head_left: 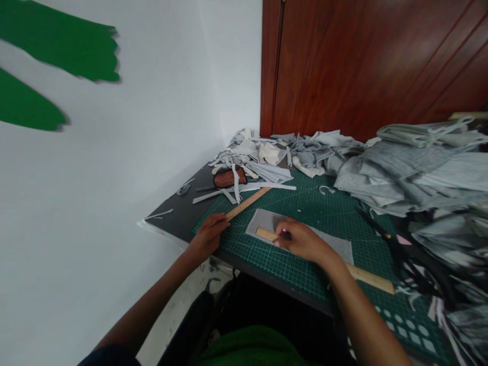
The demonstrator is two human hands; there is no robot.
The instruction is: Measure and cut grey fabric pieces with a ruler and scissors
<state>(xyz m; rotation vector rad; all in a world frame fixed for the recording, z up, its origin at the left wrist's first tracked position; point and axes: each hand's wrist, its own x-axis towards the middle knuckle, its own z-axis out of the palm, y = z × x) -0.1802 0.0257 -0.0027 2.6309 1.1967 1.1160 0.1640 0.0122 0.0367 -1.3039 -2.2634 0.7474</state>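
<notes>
R hand (299, 239) at ruler (369, 278), grip unclear

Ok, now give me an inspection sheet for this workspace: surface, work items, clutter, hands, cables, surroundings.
Surface: green cutting mat on a dark table.
Work items: grey cloth piece lying on the mat; one wooden ruler partly over it; second wooden ruler nearer the wall.
Clutter: fabric scraps at the back; heaped grey cloths and black scissors to the right.
Left hand: holding the second wooden ruler's near end.
Right hand: fingers at the other ruler, over the cloth; grip unclear.
Cables: nothing seen that is clearly one.
Surroundings: white wall with green shapes; reddish-brown wood panelling behind.
</notes>
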